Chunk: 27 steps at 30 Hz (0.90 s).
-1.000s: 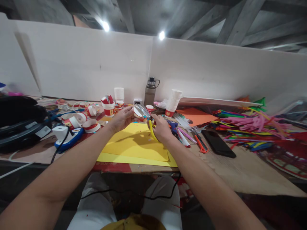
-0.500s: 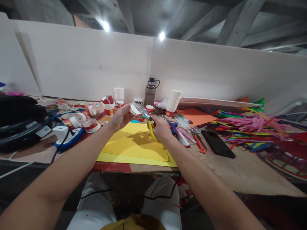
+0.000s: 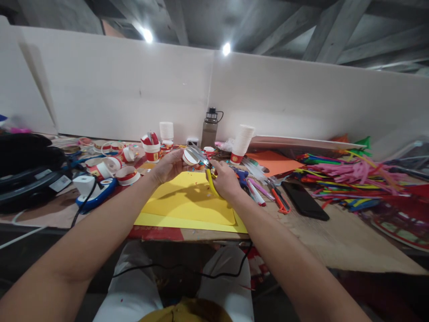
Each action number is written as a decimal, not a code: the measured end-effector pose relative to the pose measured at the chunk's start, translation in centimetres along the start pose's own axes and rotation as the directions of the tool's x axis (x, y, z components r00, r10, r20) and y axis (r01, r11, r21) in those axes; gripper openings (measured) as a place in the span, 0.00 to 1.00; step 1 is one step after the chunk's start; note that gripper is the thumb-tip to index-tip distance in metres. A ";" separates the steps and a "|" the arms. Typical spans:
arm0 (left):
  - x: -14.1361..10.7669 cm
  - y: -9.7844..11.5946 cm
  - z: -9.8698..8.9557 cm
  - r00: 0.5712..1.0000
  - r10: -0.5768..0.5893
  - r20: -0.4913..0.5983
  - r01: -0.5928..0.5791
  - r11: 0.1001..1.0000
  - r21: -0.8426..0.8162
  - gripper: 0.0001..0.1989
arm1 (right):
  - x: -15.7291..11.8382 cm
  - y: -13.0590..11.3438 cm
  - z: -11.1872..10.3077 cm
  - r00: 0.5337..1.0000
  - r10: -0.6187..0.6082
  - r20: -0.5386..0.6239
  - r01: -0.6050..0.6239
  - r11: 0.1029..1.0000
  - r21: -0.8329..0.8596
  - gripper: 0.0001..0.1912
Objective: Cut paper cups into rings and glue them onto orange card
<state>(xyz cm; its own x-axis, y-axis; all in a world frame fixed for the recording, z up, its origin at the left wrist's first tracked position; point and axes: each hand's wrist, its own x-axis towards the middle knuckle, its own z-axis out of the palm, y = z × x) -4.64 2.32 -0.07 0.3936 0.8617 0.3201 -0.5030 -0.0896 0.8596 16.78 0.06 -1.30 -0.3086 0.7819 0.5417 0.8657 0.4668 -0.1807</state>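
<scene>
My left hand is closed on a small white paper cup piece with a red rim, held above the yellow sheets. My right hand grips yellow-handled scissors, whose metal blades point up and left and lie at the cup piece. Whether the blades touch its edge is too small to tell. Beneath both hands are yellow paper sheets, with small scraps near their far edge.
Cut cup rings and a blue-and-white device lie left. Behind stand a dark bottle and stacked cups. To the right are pens, a black phone, orange paper and colourful pipe cleaners.
The cup piece has shifted slightly right and down and is turned a little. The scissors' blades look closer together. My hands have barely moved.
</scene>
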 end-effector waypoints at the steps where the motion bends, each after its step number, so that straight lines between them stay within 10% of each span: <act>1: 0.0 0.1 0.0 1.000 -0.007 -0.008 0.007 1.000 -0.001 0.19 | 0.0 0.0 0.0 1.000 0.001 0.007 -0.001 1.000 -0.005 0.23; 27: 0.0 -0.2 -0.3 1.000 -0.003 0.029 0.003 1.000 -0.015 0.18 | 0.1 0.2 0.0 1.000 0.007 -0.001 -0.007 0.997 0.079 0.22</act>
<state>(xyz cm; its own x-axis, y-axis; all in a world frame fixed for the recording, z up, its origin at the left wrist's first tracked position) -4.80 2.47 -0.43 0.4175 0.8469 0.3294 -0.5134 -0.0792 0.8545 16.91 0.24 -1.22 -0.3018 0.7848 0.5412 0.8338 0.4926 -0.2492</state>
